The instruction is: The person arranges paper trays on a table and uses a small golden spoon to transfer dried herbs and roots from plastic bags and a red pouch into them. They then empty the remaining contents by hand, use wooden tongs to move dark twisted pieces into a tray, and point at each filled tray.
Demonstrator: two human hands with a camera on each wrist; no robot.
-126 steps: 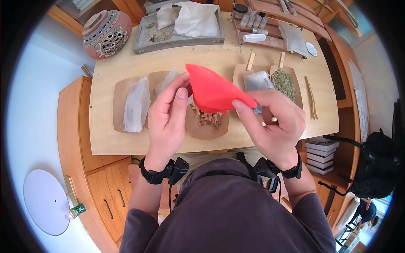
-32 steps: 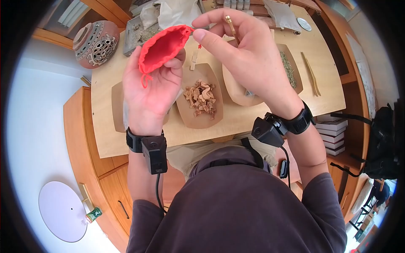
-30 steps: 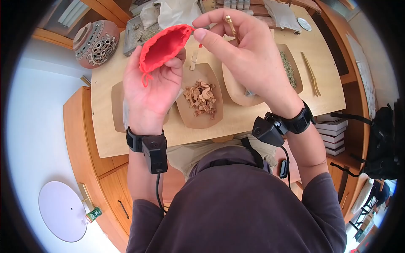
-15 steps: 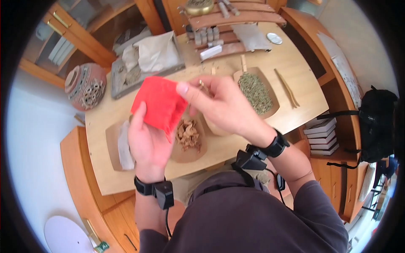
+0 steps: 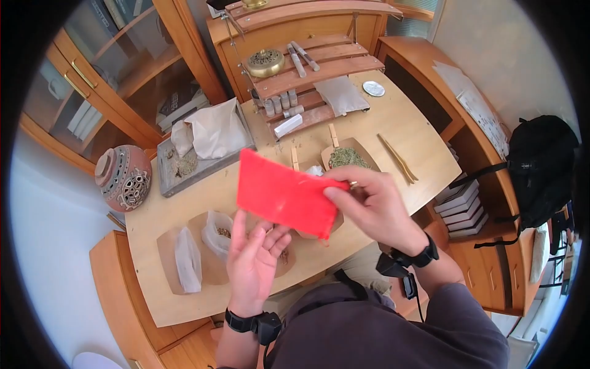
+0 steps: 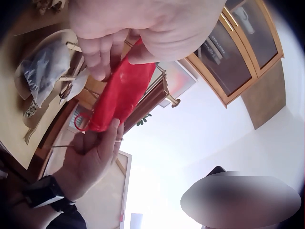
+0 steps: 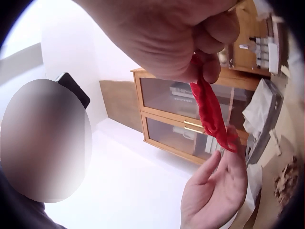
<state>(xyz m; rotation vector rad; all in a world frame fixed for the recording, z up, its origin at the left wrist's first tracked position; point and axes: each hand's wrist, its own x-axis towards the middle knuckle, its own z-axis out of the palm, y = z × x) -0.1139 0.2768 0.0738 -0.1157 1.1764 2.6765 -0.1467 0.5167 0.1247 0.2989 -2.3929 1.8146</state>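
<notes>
A flat red drawstring pouch (image 5: 286, 194) is up above the table, its smooth side facing the head camera. My right hand (image 5: 378, 206) pinches it between thumb and fingers at the gathered end, where a red cord loop hangs. A thin brass-coloured rod with a knobbed end (image 5: 354, 183) is also tucked in that hand. Just below the pouch's lower edge is my left hand (image 5: 253, 264), palm up with fingers loosely bent. In the right wrist view, the left fingertips overlap the cord end of the pouch (image 7: 209, 112). Brown dried pieces (image 5: 283, 255) are mostly hidden behind the left hand.
Green dried herb (image 5: 349, 158) fills a paper tray, with wooden tongs (image 5: 398, 158) to its right. A white packet (image 5: 187, 261) and a clear bag (image 5: 216, 230) lie in trays at left. Behind stand a grey tray (image 5: 209, 169), a wooden rack (image 5: 319, 64) and a patterned pot (image 5: 125, 178).
The pouch, earlier cupped in my left palm with its mouth showing, has turned flat and moved right in my right hand's pinch. My left fingers have loosened below it. The head view has shifted.
</notes>
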